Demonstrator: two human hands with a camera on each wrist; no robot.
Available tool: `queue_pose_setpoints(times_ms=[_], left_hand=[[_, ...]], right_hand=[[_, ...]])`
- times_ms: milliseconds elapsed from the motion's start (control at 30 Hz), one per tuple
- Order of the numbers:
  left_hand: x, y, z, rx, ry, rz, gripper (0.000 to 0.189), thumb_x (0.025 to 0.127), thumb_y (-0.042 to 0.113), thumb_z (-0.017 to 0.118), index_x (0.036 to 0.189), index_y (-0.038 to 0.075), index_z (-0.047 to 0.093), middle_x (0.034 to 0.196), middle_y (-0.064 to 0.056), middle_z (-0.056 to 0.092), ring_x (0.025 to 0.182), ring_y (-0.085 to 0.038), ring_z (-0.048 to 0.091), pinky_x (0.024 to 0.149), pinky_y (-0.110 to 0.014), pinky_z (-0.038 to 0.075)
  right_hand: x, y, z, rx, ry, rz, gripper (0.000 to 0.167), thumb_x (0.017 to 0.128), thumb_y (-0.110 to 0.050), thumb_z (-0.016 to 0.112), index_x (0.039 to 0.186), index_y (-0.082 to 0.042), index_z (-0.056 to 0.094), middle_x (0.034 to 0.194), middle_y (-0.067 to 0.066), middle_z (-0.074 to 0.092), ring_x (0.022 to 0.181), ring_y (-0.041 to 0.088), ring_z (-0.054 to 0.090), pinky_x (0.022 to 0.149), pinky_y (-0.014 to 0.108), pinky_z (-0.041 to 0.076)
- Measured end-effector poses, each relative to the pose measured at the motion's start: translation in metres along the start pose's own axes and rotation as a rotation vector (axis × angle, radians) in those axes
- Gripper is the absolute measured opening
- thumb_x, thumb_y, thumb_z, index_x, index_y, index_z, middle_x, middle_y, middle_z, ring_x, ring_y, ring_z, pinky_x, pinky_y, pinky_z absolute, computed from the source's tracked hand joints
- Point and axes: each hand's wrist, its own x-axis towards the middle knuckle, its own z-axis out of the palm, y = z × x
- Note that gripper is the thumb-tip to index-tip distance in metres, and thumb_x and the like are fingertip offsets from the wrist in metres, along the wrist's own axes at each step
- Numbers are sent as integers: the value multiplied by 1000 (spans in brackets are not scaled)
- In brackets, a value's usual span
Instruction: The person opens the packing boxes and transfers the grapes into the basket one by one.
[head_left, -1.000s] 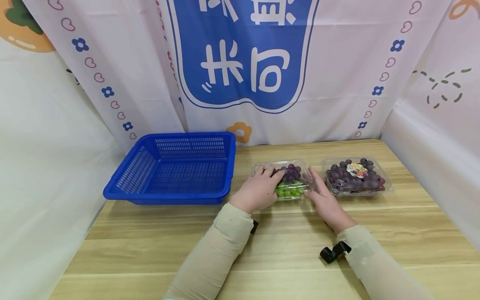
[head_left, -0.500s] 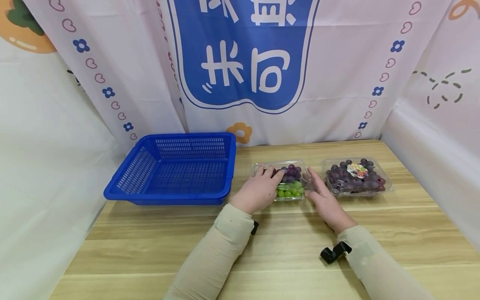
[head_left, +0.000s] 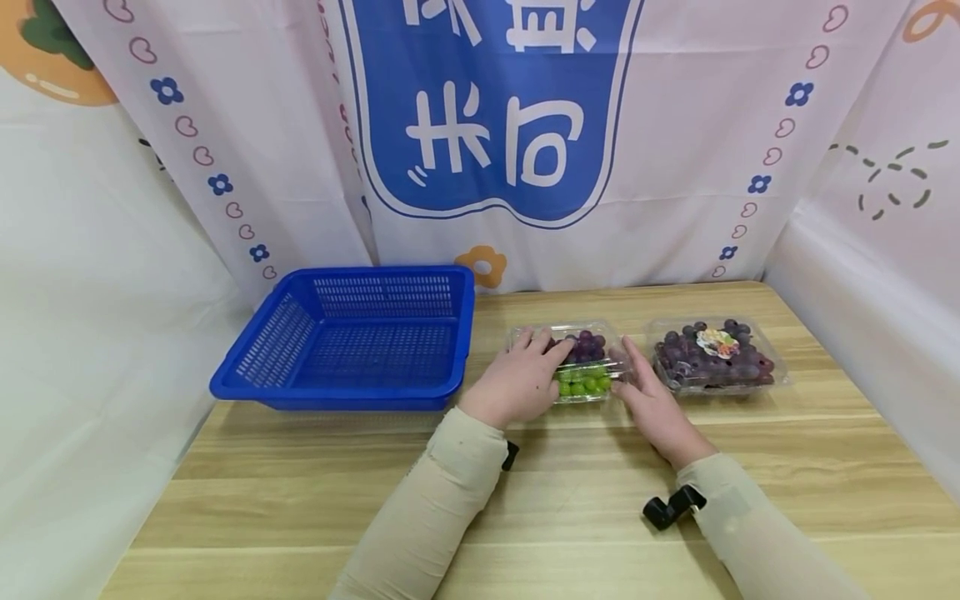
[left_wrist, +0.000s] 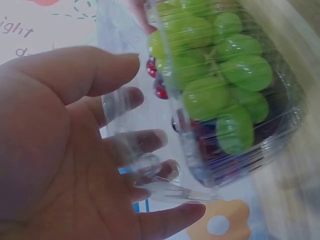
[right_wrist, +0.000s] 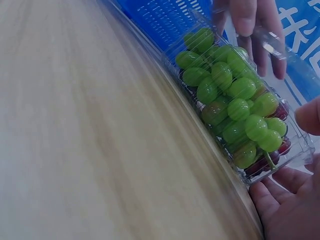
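Note:
A clear plastic clamshell box of grapes [head_left: 581, 379] stands on the table, green grapes along its front and dark ones behind. My left hand [head_left: 517, 379] rests over the left part of its lid, fingers extended. In the left wrist view, some of those fingers [left_wrist: 150, 141] show through the clear plastic, with the thumb [left_wrist: 117, 70] apart from them. At the right end, my right hand [head_left: 663, 421] holds the box. The right wrist view has its thumb [right_wrist: 309, 117] near the lid's corner and its fingers [right_wrist: 277, 192] at the bottom edge.
A blue perforated basket [head_left: 337, 397] stands left of the box, with nothing in it. To the right sits a second clear box of dark grapes [head_left: 693, 367] with a round sticker. A printed curtain [head_left: 675, 125] hangs behind the wooden table [head_left: 570, 517].

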Motion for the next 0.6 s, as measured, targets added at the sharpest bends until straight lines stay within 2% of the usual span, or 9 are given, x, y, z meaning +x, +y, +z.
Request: queue_pose_setpoints(times_ms=[233,400,467,600], left_hand=[[-4,0,-10,24,108,33,56,104,29,53,158,24,37,159,-8,37,147,-32,31,113,-57,34],[-9,2,-19,17,212,85,56,103,27,57,156,21,40,155,-10,43,142,-31,39,111,-55,37],[-11,3,-22,7,243,90,57,103,28,58,156,21,39,156,-10,43,143,-32,39,112,-56,35],[-12,4,-26,-15,306,80,60,102,31,61,157,21,39,160,-11,36,148,-33,29,116,-59,26]], right_hand=[[2,3,0,-7,8,-12,77,104,-9,48,164,-22,2,168,10,11,152,35,14,120,53,13],[3,6,0,20,-8,-34,75,104,-6,47,164,-16,3,167,14,17,151,35,19,120,52,16],[3,7,0,20,-10,-41,74,104,-6,46,164,-16,4,166,15,18,151,35,19,120,53,16],[4,8,0,7,-5,-41,72,105,-7,47,164,-14,7,166,16,19,151,35,20,120,54,16]])
